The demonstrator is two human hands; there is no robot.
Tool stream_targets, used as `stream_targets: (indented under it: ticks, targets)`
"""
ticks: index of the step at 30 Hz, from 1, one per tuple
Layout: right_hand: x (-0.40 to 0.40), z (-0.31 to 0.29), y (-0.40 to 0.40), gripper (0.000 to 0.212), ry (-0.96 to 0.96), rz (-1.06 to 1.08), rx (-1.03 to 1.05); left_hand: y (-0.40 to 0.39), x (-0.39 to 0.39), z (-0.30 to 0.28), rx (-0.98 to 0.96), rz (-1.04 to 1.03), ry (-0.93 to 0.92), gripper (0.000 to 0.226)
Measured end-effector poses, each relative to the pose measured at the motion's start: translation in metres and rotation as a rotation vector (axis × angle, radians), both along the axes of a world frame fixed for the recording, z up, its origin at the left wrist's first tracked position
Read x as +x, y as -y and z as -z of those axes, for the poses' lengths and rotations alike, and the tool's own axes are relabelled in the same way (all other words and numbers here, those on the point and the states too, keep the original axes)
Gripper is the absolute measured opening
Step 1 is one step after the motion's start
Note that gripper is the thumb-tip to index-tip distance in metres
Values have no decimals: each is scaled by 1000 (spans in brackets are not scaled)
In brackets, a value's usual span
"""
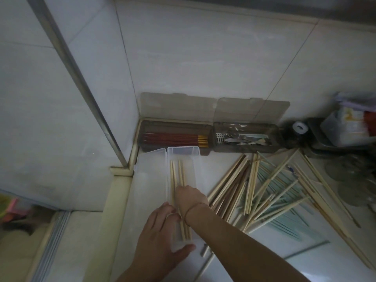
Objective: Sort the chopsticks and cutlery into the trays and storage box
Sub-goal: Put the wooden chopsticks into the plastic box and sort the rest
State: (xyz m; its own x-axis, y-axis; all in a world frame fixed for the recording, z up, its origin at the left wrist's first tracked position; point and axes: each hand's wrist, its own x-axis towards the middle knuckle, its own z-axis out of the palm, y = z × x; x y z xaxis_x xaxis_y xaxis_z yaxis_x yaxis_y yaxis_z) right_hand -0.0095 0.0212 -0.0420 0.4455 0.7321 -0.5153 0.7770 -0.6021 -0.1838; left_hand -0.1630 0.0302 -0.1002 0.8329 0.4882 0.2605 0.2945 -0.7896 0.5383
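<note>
A clear plastic storage box (183,155) lies open on the counter with a few pale wooden chopsticks (176,174) lying lengthwise inside. My left hand (160,231) grips the box's near end, thumb along its front edge. My right hand (191,197) reaches into the box, fingers curled down onto the chopsticks. To the right lies a loose heap of wooden and pale green chopsticks (264,192). Against the wall stand two dark trays with raised lids: the left tray (175,127) holds red chopsticks with gold tips (175,138), the right tray (246,148) holds metal cutlery (244,138).
The box's clear lid (150,167) lies flat to its left. A metal pole (81,82) runs down the tiled corner. Containers and glassware (345,139) crowd the counter's far right. The counter's left edge (118,200) drops to a lower ledge.
</note>
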Motion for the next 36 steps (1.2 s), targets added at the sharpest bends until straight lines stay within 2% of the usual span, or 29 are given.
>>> stream_targets:
  ticks: [4, 5, 8, 9, 10, 11, 13, 15, 17, 19, 23, 28, 32, 36]
  targets:
    - [1, -7, 14, 31, 23, -69, 97, 1, -1, -1, -25, 6, -12, 63]
    - [4, -9, 22, 30, 33, -75, 212, 0, -1, -1, -33, 4, -9, 63]
    - [23, -12, 57, 19, 69, 56, 731, 1, -1, -3, -58, -1, -11, 63]
    - [33, -11, 71, 17, 141, 120, 849, 2, -1, -3, -65, -3, -16, 63]
    - [46, -8, 87, 16, 207, 194, 866, 3, -1, -6, -71, -6, -24, 63]
    - [58, -7, 101, 13, 237, 294, 798, 3, -1, -8, -73, -9, -30, 63]
    - [82, 1, 127, 12, 225, 530, 491, 5, 1, -13, -53, -7, -39, 66]
    - [97, 11, 145, 11, 210, 663, 241, 7, 5, -18, -25, -24, -63, 71]
    - [102, 20, 155, 9, 224, 706, 174, 7, 13, -23, -6, -86, -107, 78]
    - [103, 25, 158, 9, 229, 726, 194, 7, 26, -30, 45, -150, -163, 84]
    - [104, 33, 161, 18, 227, 759, 379, 1, 58, -39, 136, -211, -261, 83]
    - [112, 38, 165, 19, 245, 833, 465, -23, 86, -42, 142, -248, -370, 87]
    - [119, 38, 163, 28, 185, 972, 510, -36, 85, -38, 127, -215, -338, 88]
    - [121, 21, 172, 39, 92, 1149, 603, -42, 72, -31, 14, -145, -167, 72]
